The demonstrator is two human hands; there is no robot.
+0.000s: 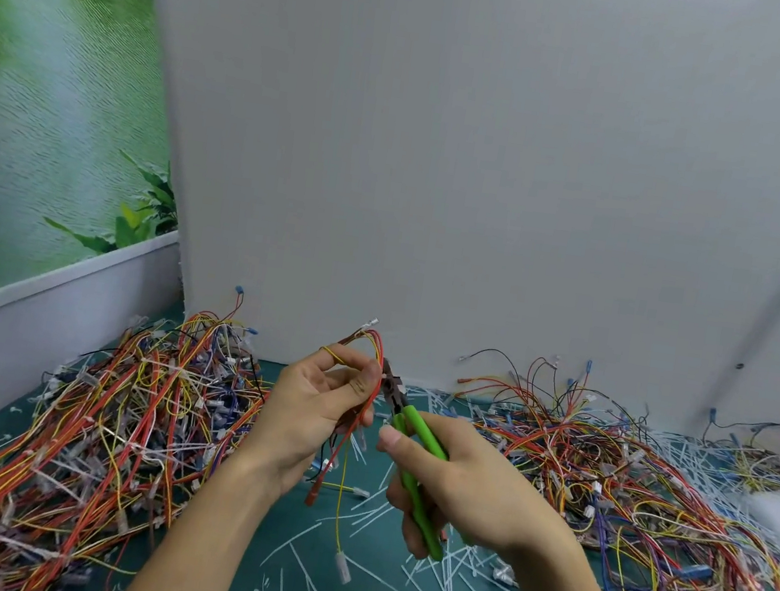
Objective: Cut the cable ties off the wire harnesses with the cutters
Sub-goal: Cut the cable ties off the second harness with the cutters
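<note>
I pinch the light, floppy red-and-yellow wire harness [341, 443] in my left hand [311, 414], close to the cut, my right hand [465, 491] clenching the green-handled metal cutters [415, 430].

Both forearms [206, 520] bare to the frame edge; left hand [311, 414] and right hand [465, 491] bare, fingernails trimmed short.

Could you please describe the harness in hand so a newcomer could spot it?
On the green mat, between the wire piles, find the left hand. Its harness of red and yellow wires is the only one held in the air, with the cutters beside it.
</note>
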